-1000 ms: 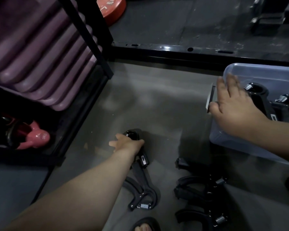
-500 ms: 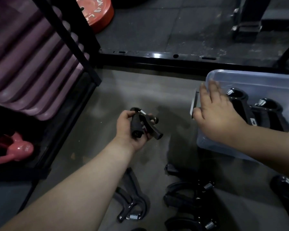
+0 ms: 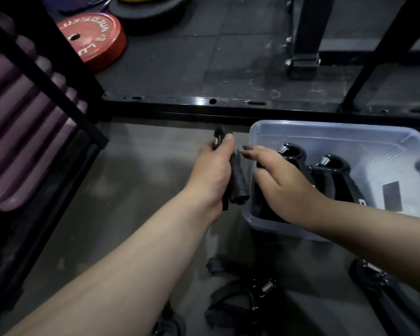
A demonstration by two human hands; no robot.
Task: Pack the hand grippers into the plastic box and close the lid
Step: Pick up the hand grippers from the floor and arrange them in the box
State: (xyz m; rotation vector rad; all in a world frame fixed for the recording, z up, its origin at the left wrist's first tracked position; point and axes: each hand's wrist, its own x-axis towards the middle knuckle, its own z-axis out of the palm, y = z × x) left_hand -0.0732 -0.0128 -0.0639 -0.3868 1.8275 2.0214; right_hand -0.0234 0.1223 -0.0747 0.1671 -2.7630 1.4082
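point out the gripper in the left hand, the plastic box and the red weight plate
held hand gripper [image 3: 238, 187], head view, its black handle
plastic box [image 3: 330, 126], head view, far rim
red weight plate [image 3: 95, 37], head view, its flat face

Two bare forearms and two bare hands, seen from above.

The left forearm [image 3: 131, 263] is uncovered along all its visible length, broad near the lens and narrowing to the wrist. The left hand [image 3: 211, 166] is bare too, with a short, rounded thumbnail [image 3: 229, 137]. The right forearm [image 3: 374, 221] is likewise uncovered up to the picture's edge. The right hand [image 3: 279, 175] has rounded knuckles and short fingers, and its foremost fingertip [image 3: 247, 147] looks dark, too blurred to tell why.
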